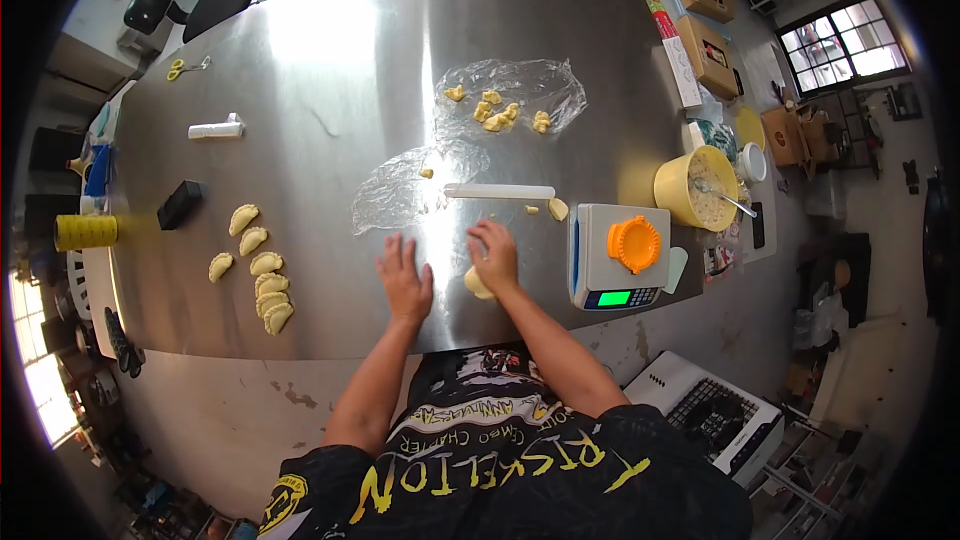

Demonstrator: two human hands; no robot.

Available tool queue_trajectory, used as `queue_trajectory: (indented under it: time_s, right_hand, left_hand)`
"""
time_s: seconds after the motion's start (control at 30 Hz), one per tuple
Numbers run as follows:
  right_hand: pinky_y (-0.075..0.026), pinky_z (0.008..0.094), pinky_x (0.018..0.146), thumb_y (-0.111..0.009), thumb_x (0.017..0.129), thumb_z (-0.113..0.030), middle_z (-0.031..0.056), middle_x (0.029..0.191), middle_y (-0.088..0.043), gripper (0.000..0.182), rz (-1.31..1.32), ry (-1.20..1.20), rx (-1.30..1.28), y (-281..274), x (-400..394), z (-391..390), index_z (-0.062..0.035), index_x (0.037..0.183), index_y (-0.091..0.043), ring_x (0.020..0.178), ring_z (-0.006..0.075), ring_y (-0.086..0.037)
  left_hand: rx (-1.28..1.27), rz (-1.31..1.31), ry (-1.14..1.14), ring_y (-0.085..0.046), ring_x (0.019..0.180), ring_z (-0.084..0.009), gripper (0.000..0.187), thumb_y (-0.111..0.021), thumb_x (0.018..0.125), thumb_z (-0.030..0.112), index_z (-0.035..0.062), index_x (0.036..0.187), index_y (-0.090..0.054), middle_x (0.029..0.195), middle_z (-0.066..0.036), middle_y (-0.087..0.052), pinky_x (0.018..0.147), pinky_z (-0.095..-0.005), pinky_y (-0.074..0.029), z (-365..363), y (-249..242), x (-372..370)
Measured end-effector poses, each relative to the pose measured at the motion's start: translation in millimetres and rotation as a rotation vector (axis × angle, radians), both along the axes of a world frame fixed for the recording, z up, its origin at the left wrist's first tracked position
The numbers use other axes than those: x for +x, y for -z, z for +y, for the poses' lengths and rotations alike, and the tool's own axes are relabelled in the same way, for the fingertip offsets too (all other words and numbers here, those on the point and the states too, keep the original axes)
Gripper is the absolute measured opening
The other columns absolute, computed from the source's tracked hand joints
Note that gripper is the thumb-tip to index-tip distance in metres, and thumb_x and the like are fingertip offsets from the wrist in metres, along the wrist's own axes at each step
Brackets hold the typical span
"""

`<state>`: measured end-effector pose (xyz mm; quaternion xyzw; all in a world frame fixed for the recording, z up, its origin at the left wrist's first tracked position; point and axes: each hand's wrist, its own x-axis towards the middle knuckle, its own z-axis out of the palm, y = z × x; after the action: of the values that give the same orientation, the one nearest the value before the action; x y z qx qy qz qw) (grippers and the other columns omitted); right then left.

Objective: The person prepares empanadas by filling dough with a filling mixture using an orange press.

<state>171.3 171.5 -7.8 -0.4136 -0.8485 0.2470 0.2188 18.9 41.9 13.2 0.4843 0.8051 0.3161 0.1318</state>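
My left hand (405,278) is over the steel table near its front edge, fingers stretched and apart, holding nothing. Just to the right, my right hand (493,258) is open with slightly bent fingers. A flat round of dough (477,284) lies on the table beside and partly under it. Beyond both hands is a white rolling pin (500,192). Near its right end rest a folded-looking dough piece (558,210) and a small dough bit (531,209). Clear plastic film (385,190) lies farther off with a small dough lump (427,173) on it.
Several dough lumps (497,118) sit on more film. Crimped half-moon dumplings (268,282) lie at left, near a black block (180,204). On the right, a scale (590,240) bears an orange dumpling press (634,244); a yellow bowl (672,190) holds filling and a spoon (738,204).
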Motion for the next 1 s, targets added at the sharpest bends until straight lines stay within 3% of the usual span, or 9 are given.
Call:
queue_trajectory:
  time_s: [0.07, 0.1, 0.17, 0.37, 0.47, 0.67, 1.0]
  right_hand:
    - [-0.052, 0.0425, 0.084, -0.072, 0.086, -0.021, 0.0092, 0.108, -0.065, 0.028, 0.234, 0.266, -0.322, -9, 10, 14, -0.0123, 0.112, -0.068, 0.097, 0.027, -0.068]
    - [-0.052, 0.0425, 0.084, -0.072, 0.086, -0.021, 0.0092, 0.108, -0.065, 0.028, 0.232, 0.267, -0.311, -9, 12, 22, -0.0123, 0.112, -0.068, 0.097, 0.027, -0.068]
    - [-0.053, 0.0394, 0.068, -0.072, 0.085, -0.017, 0.009, 0.098, -0.066, 0.025, 0.088, 0.261, -0.164, -10, 14, 33, -0.0105, 0.108, -0.068, 0.077, 0.0269, -0.068]
    - [-0.052, 0.0409, 0.07, -0.07, 0.086, -0.016, 0.0097, 0.09, -0.068, 0.013, 0.006, 0.252, -0.046, 1, 3, 50, -0.0079, 0.095, -0.07, 0.08, 0.0336, -0.066]
    - [-0.051, 0.0381, 0.066, -0.073, 0.083, -0.013, 0.0105, 0.08, -0.067, 0.009, 0.15, 0.286, 0.024, 3, 12, 57, -0.005, 0.085, -0.071, 0.07, 0.0286, -0.065]
    - [-0.05, 0.0373, 0.063, -0.074, 0.083, -0.015, 0.0108, 0.08, -0.069, 0.01, 0.093, 0.487, -0.006, -24, 52, 75, -0.0048, 0.083, -0.071, 0.069, 0.0277, -0.066]
    - [-0.052, 0.0387, 0.064, -0.076, 0.081, -0.018, 0.0116, 0.078, -0.072, 0.012, 0.078, 0.415, 0.051, -9, 54, 83, -0.0055, 0.081, -0.075, 0.069, 0.0295, -0.068]
  left_hand:
    - [-0.186, 0.145, -0.007, -0.02, 0.15, -0.0386, 0.064, -0.061, 0.09, 0.029, 0.0061, 0.146, -0.041, 0.158, -0.019, -0.029, 0.118, -0.0619, -0.009, -23, 15, -11]
    - [-0.176, 0.141, -0.006, -0.02, 0.15, -0.0386, 0.064, -0.061, 0.09, 0.029, 0.0061, 0.146, -0.041, 0.158, -0.019, -0.029, 0.118, -0.0619, -0.009, -26, 19, -12]
    - [-0.25, 0.207, 0.041, -0.014, 0.151, -0.0374, 0.069, -0.058, 0.091, 0.035, 0.0065, 0.15, -0.036, 0.161, -0.018, -0.023, 0.119, -0.0621, -0.007, -28, 23, -11]
    - [-0.273, 0.198, 0.031, -0.012, 0.152, -0.0364, 0.074, -0.057, 0.09, 0.041, 0.0063, 0.151, -0.034, 0.163, -0.018, -0.02, 0.119, -0.0612, -0.006, -28, 25, -12]
    - [-0.281, 0.194, 0.022, -0.012, 0.152, -0.0361, 0.074, -0.057, 0.09, 0.041, 0.0059, 0.151, -0.035, 0.163, -0.018, -0.02, 0.12, -0.0605, -0.006, -28, 26, -11]
    - [-0.286, 0.209, 0.015, -0.012, 0.152, -0.0355, 0.074, -0.058, 0.089, 0.041, 0.0055, 0.15, -0.036, 0.163, -0.018, -0.02, 0.12, -0.0598, -0.006, -27, 23, -10]
    - [-0.236, 0.191, 0.009, -0.014, 0.151, -0.0372, 0.073, -0.061, 0.087, 0.037, 0.0037, 0.147, -0.038, 0.162, -0.019, -0.022, 0.119, -0.0607, -0.007, -28, 23, -10]
